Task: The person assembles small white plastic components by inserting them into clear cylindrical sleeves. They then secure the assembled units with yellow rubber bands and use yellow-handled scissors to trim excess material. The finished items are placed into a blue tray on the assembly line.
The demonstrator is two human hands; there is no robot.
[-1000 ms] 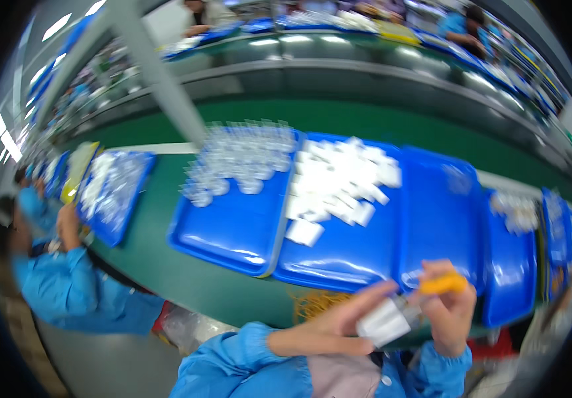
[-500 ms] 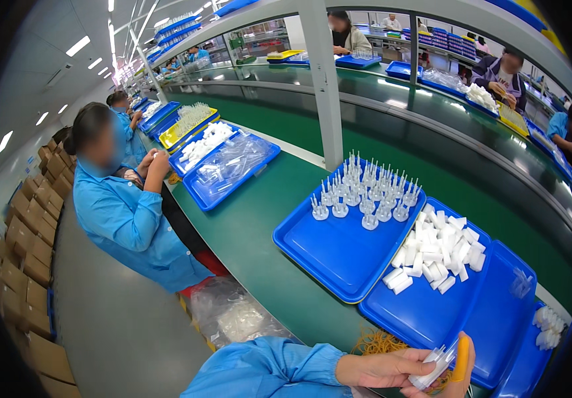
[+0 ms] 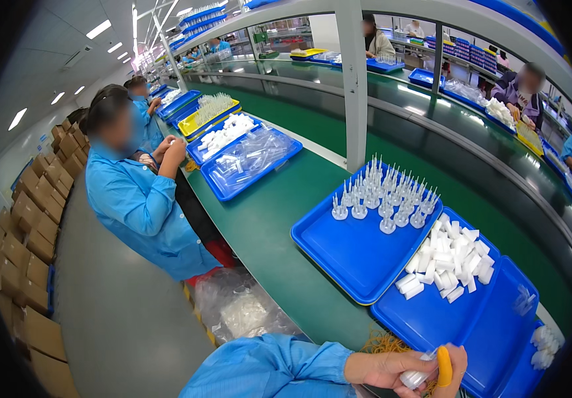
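At the lower right, my left hand (image 3: 392, 366) is closed around a small clear plastic part with white in it (image 3: 414, 378). My right hand (image 3: 457, 370), with an orange finger cot (image 3: 444, 366) on one finger, pinches at the same part from the other side. Its upper end is partly hidden by my fingers. Tangled yellow-brown rubber bands (image 3: 384, 342) lie just beyond my hands. White foam-like blocks (image 3: 448, 262) are heaped in a blue tray (image 3: 398, 322) ahead.
Another blue tray (image 3: 335, 259) holds upright clear parts with thin stems (image 3: 385, 192). Further right are a tray with a few clear pieces (image 3: 524, 302) and a cluster of white parts (image 3: 546, 345). A metal post (image 3: 354, 86) rises behind. A co-worker (image 3: 140, 179) works at left.
The scene has shifted slightly rightward in view as my head turned. My hands have closed further round the clear part, and its thin tubes show less.
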